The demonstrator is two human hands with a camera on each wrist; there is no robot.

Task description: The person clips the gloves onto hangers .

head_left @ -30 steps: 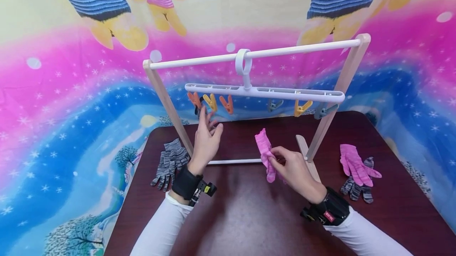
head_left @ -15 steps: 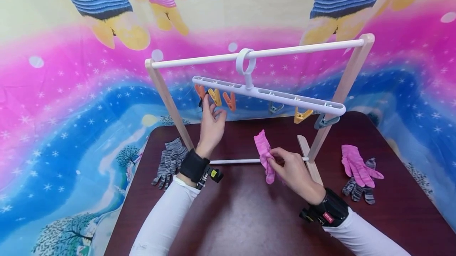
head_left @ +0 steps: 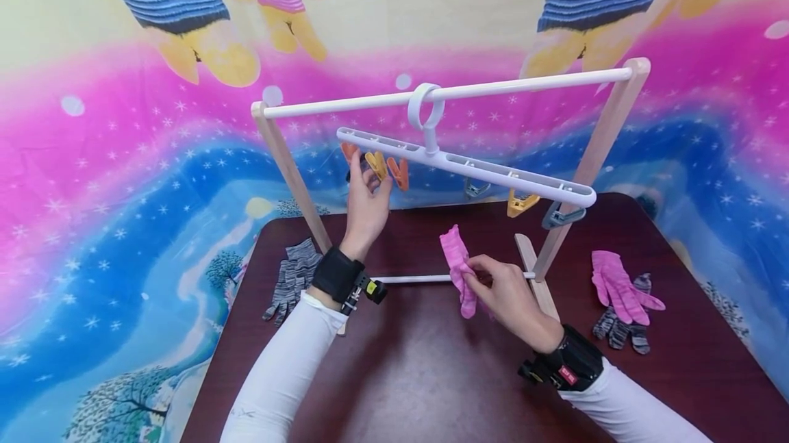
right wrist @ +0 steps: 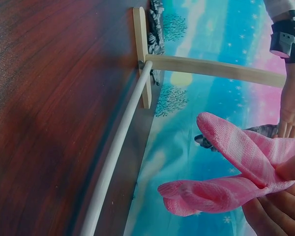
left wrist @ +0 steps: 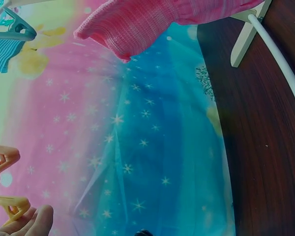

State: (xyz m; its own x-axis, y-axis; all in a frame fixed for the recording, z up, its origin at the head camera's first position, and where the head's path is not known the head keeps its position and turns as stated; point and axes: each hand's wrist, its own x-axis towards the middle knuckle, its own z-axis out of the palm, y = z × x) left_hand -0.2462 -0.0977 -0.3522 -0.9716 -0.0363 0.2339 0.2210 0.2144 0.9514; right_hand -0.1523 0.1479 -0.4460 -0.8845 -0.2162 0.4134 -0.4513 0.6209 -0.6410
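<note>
My left hand (head_left: pixel 368 207) is raised at the left part of a white hanger (head_left: pixel 462 163), its thumb and fingers around a yellow clothespin (head_left: pixel 376 166). In the left wrist view, fingertips lie against both sides of that yellow clothespin (left wrist: pixel 12 205). An orange clothespin (head_left: pixel 349 153) hangs just left of it, and another orange clothespin (head_left: pixel 399 174) to its right. A dark glove (right wrist: pixel 260 130) hangs behind, mostly hidden by the hand. Lower down, my right hand (head_left: pixel 511 292) pinches a pink glove (head_left: pixel 456 261), ribbed cuff upward, its finger ends drooping.
The hanger's ring circles the white rod (head_left: pixel 530 85) of a wooden stand (head_left: pixel 607 128). Yellow and grey-blue clothespins (head_left: pixel 562 216) hang at its right part. Grey striped gloves (head_left: pixel 292 275) lie left on the dark table (head_left: pixel 419 374); another pink glove (head_left: pixel 619 285) lies over grey on the right.
My left hand has moved up and slightly right, closing around the yellow clothespin. The hanger's left end has risen and its right end dropped. The right hand and pink glove have barely moved.
</note>
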